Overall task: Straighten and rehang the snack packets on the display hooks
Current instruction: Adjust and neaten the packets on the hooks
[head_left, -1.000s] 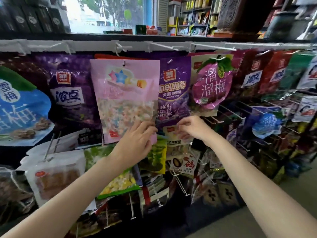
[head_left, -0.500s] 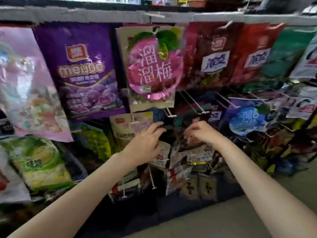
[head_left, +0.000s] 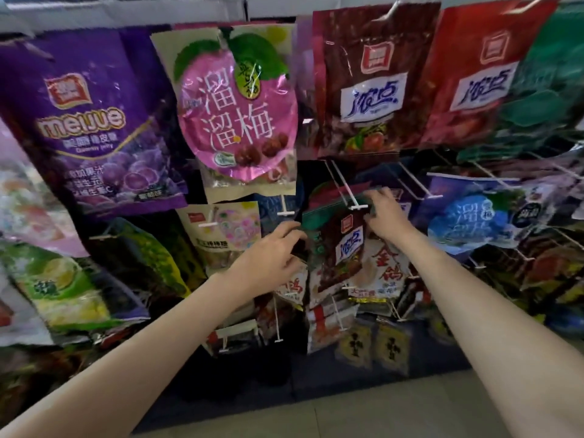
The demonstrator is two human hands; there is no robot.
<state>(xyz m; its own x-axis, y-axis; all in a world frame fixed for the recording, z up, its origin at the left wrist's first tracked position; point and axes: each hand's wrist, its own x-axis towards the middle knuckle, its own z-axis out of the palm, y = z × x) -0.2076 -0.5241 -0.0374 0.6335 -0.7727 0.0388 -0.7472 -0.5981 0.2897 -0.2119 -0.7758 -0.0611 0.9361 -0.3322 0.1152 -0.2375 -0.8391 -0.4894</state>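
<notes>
The right hand point(head_left: 384, 221) pinches the top of a small dark red packet point(head_left: 346, 245). The left hand point(head_left: 271, 257) holds its left edge, at nine o'clock. The packet hangs long-ways down. The white hook point(head_left: 346, 192) sits at twelve o'clock, nearer the right hand.

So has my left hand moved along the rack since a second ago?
Yes. The left hand went right, from the pink candy packet to the dark red packet below the plum packet.
</notes>
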